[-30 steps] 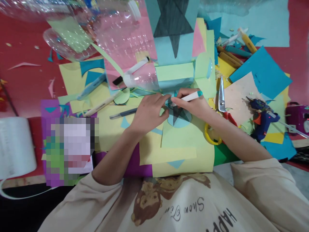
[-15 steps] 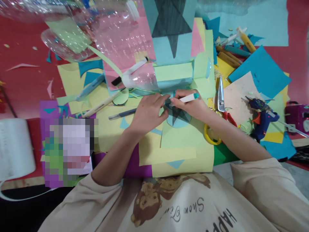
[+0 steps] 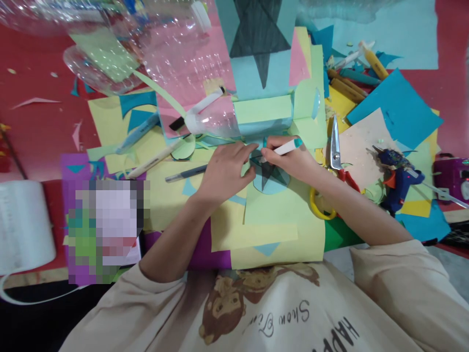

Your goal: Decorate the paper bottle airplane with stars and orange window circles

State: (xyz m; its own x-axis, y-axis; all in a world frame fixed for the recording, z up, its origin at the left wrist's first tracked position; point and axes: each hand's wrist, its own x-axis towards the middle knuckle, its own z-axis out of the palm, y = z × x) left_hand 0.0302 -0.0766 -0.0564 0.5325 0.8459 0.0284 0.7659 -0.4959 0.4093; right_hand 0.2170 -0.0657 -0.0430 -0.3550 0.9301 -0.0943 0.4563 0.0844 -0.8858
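In my right hand (image 3: 284, 155) is a white marker (image 3: 287, 147) with a teal end, gripped between thumb and fingers, its tip down at the paper. Beneath it lies a light blue paper circle (image 3: 280, 187) bearing a dark star (image 3: 268, 175), partly hidden by my fingers. My left hand (image 3: 229, 166) rests flat at the circle's left side, thumb and forefinger apart. A dark grey pen (image 3: 186, 173) pokes out from under that hand. Light green paper (image 3: 271, 210) supports the circle. Just beyond my hands, a clear bottle (image 3: 216, 121) wrapped in green and blue paper lies sideways.
Scissors (image 3: 335, 151) with red and yellow handles lie beside my right forearm. Further right is a blue glue gun (image 3: 401, 188). Brown markers (image 3: 348, 89) and blue paper (image 3: 395, 110) sit at the upper right. Plastic bottles (image 3: 176, 54) crowd the far left; a white roll (image 3: 25, 227) stands left.
My right hand and the marker have shifted very slightly at the star. My left hand keeps its place on the paper.
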